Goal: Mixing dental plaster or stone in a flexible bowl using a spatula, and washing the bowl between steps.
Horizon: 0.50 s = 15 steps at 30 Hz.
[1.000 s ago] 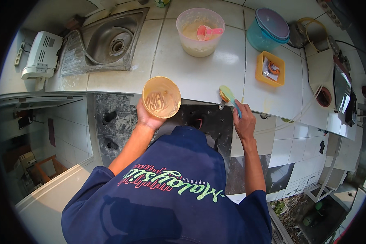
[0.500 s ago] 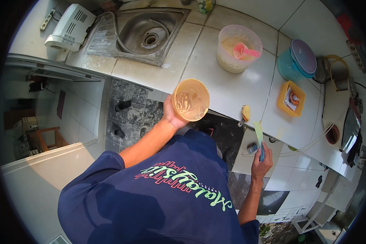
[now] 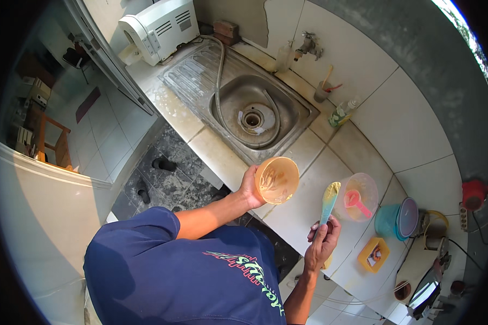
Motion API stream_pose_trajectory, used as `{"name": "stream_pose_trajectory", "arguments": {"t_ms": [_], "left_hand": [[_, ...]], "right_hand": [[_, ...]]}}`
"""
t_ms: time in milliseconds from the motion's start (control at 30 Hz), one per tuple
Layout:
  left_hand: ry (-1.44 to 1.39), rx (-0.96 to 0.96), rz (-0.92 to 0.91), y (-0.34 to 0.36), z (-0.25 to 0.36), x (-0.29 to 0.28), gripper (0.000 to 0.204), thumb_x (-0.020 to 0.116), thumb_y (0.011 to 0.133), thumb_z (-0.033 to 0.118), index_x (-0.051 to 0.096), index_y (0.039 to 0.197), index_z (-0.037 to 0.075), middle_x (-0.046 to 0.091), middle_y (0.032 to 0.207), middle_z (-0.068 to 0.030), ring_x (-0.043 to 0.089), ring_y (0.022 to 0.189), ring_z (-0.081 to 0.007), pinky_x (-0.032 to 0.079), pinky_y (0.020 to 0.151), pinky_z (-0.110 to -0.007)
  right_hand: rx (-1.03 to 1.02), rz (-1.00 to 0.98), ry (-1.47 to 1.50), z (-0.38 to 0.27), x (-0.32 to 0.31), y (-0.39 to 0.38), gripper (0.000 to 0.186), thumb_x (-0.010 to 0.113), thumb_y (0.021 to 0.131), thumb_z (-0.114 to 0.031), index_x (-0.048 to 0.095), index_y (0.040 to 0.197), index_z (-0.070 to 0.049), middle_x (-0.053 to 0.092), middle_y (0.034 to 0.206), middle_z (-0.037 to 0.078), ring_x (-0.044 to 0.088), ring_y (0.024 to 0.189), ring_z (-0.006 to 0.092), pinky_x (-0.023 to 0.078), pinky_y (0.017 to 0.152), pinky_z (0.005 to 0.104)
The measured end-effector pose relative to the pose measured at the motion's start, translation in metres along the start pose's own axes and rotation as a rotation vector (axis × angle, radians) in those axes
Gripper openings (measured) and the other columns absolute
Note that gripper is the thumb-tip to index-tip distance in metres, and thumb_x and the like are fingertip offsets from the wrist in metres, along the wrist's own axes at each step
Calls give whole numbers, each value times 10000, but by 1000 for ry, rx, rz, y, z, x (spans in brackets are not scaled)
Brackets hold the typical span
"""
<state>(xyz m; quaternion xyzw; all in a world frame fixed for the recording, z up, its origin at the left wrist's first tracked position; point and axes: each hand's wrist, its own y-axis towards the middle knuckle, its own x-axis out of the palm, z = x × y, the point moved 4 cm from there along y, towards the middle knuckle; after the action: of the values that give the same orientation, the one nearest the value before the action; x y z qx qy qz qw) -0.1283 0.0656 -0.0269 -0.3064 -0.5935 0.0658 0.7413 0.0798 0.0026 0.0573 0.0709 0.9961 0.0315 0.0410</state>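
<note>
Bowl (image 3: 277, 180), tan-orange, round, inside streaked with pale smears, mouth tilted up, near worktop (image 3: 305, 218) edge. Left hand (image 3: 251, 188) at nine o'clock, fingers curled against bowl. Four o'clock: spatula (image 3: 328, 203), blue-green, blade yellow-smeared; right hand (image 3: 324, 238), fingers pinching handle. Sink (image 3: 230, 103) at eleven.

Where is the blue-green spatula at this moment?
In the head view, the blue-green spatula is right of centre, in the right hand, seen between the orange bowl on its left and the translucent tub on its right.
</note>
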Motion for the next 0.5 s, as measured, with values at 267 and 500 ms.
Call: {"name": "stream_pose_trajectory", "arguments": {"t_ms": [267,500], "left_hand": [[-200,-188,-253,61,169,-11,496,483,859,308,525,1295,76,537,1326,-122,506,1226,-304,338,1088,-515],[-139,-97,-217,110,257,4,625,648,824,540,538,1292,141,550,1313,-85,504,1225,-277,365,1075,-501]], "right_hand": [[-257,24,-677,-70,178,254,276,705,847,-243,590,853,8,578,660,90,561,610,196,455,609,353],[-286,15,-1212,-106,313,463,528,670,796,-500,684,930,11,685,850,178,668,832,360,524,737,435]]}}
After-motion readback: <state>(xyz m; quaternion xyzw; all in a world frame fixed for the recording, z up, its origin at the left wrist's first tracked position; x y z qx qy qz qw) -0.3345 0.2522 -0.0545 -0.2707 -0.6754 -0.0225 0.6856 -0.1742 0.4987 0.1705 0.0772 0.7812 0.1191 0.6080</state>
